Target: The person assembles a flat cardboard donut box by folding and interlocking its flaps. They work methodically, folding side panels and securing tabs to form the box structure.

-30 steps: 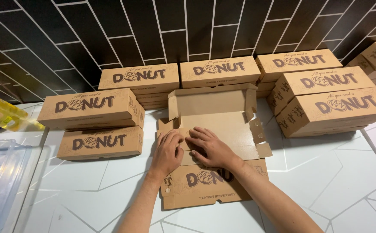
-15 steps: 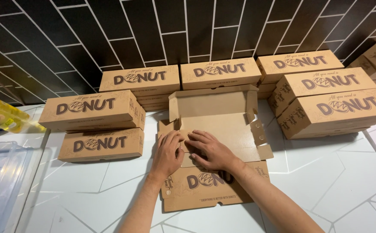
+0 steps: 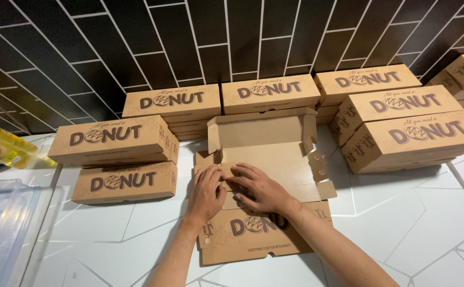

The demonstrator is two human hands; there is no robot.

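We press the left hand (image 3: 206,192) and right hand (image 3: 261,190), fingers flat and seemingly gripping nothing, onto the open box (image 3: 266,159) lying on the worktop (image 3: 402,228) among closed boxes (image 3: 112,141).

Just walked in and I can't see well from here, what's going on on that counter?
A person is working on an open, unfolded cardboard box on the white counter. Both the left hand and the right hand press flat on its near-left flap. Closed boxes of the same kind are stacked around it against the dark tiled wall.
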